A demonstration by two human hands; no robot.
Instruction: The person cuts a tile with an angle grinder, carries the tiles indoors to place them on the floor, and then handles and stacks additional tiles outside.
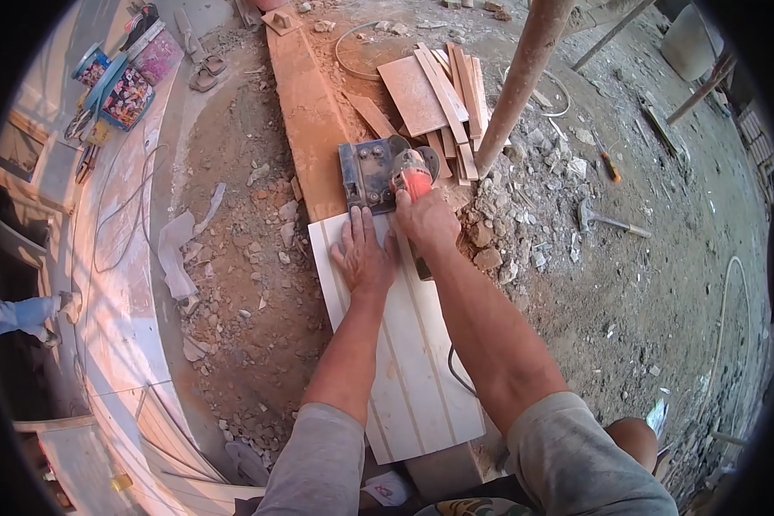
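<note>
My right hand (430,225) is wrapped round the body of a red angle grinder (413,175), whose disc end points away from me. Next to the grinder, a dark metal plate with bolts (368,172) sits at the far end of a pale tile with brown stripes (414,378). My left hand (368,261) lies on that tile with its fingers stretched out. Its fingertips reach the near edge of the metal plate. A reddish-dusted plank (314,120) stretches away beyond the tile. My right hand hides part of the grinder.
Cut tile strips (443,95) lie beyond the grinder beside a slanting pole (525,82). A hammer (612,221) and a screwdriver (609,163) rest on rubble at right. Buckets (127,93) stand far left. Another person's sleeve (17,316) shows at the left edge.
</note>
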